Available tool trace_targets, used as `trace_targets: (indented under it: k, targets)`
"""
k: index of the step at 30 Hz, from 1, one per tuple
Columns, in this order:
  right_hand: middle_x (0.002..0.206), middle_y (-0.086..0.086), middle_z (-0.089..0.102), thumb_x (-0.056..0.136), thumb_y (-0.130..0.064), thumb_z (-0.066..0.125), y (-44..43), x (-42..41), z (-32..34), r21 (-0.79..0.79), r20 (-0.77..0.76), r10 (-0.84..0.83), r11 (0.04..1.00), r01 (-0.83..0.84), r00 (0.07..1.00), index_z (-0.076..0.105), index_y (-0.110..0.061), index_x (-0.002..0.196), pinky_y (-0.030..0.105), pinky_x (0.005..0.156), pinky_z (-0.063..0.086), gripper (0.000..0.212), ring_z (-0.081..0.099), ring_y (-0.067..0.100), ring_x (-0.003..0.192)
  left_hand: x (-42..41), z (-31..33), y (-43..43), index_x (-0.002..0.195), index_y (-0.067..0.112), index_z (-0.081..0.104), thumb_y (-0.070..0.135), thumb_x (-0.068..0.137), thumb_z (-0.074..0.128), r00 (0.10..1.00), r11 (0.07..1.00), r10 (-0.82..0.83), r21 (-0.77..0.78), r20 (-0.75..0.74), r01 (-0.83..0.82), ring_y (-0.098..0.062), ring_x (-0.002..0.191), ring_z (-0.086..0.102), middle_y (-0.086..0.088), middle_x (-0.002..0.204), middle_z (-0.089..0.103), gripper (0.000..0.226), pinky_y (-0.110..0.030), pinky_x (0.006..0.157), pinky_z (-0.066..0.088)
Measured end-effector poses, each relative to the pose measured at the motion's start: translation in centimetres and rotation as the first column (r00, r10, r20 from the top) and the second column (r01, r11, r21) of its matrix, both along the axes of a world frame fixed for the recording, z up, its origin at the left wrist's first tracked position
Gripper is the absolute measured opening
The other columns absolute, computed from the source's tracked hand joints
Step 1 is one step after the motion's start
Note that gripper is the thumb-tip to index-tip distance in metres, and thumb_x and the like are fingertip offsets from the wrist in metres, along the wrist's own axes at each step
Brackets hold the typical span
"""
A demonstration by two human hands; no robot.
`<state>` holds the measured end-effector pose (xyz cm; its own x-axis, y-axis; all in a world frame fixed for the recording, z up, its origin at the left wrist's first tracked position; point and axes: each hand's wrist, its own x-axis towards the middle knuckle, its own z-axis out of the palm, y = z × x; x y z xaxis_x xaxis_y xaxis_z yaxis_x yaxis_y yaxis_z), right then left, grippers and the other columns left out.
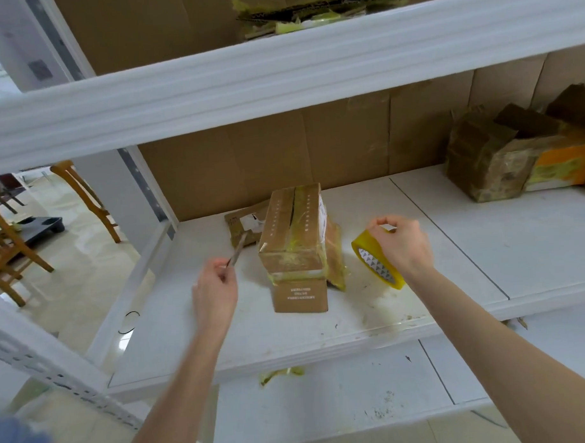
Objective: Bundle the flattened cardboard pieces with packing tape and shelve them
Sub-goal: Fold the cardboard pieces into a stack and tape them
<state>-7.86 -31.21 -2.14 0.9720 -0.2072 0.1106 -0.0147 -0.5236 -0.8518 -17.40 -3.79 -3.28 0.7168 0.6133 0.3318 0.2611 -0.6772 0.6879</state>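
Cardboard wrapped in yellowish tape, the cardboard bundle [295,247] lies on the shelf board [222,333] between the two hands. It is just right of the left hand [215,290] and just left of the right hand [403,247], touching neither. The left hand's fingers curl round a thin tool [236,251], whose tip points away from the knuckles toward a flat cardboard piece [240,224] beyond. The right hand grips the tape roll [377,266] from above, fingers curled over its rim, with the roll tilted under the palm.

One risk, as I judge it, is the tool. If it is a blade, a careless reach across the bundle could slit the wrap or nick the other hand. The bundle also looks uneven, with a leaning piece [335,263] on the side nearer the right hand. Lifting it by one end could let that piece slide out. A loose tape end could fold back onto the roll and be lost.

Motion blur hides what the tool is, whether knife or scissors. I cannot tell whether a strand of tape runs from the roll to the bundle, or whether the right thumb and forefinger pinch a tape end. The print on the bundle's near face is unreadable, and its underside is hidden.
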Motion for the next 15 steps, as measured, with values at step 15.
trace_targets:
  k: [15]
  targets:
    - [0.091, -0.009, 0.065, 0.087, -0.041, 0.061, 0.5, -1.1, -0.4, 0.023, 0.046, -0.001, 1.000, -0.001, 0.999, 0.068, -0.037, 0.081, 0.028, 0.066, 0.048, 0.010, 0.059, 0.015, 0.086, 2.4, 3.5, -4.1, 0.093, 0.014, 0.065, 0.012, 0.086, 0.060, 0.793, 0.860, -0.502, 0.302, 0.346, 0.412, -0.006, 0.074, 0.056, 0.005, 0.091, 0.059, 0.009, -0.013, 0.068, 0.042]
